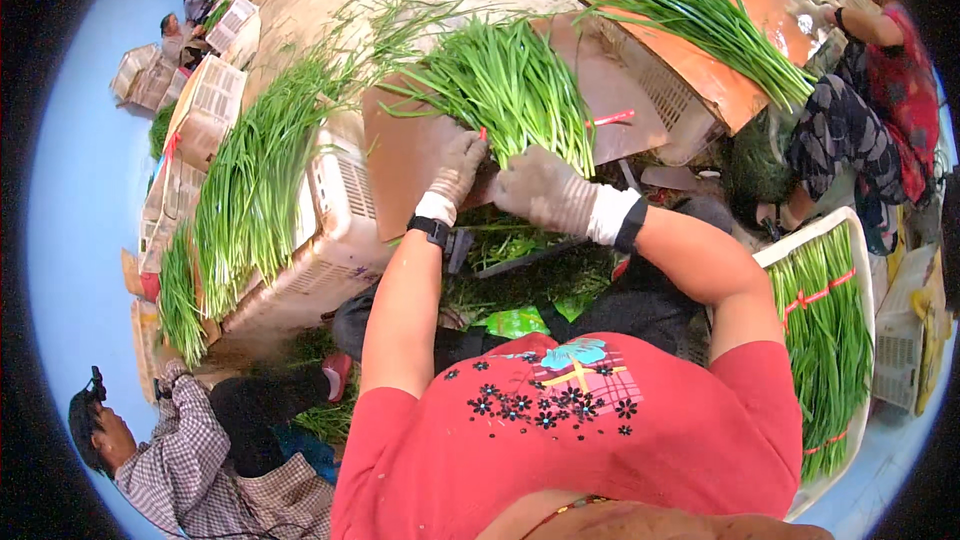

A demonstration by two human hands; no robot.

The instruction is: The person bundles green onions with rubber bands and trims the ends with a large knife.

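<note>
A loose bundle of long green chives (515,80) lies on a brown board (410,145) in front of me, its pale cut ends toward me. My left hand (460,166), in a grey-white work glove, is closed at the bundle's left side, with a bit of red showing at its fingertips like the end of a tie strip. Across the lower stems, my gloved right hand (545,188) is closed in a fist; what its fingers hold is hidden. A red tie strip (612,118) sticks out from the bundle's right side.
More chives (265,170) lie over a white crate (340,205) at left and on an orange board (765,10) at upper right. Tied chives fill a white crate (853,340) at my right. Co-workers sit at lower left (180,450) and upper right (895,70).
</note>
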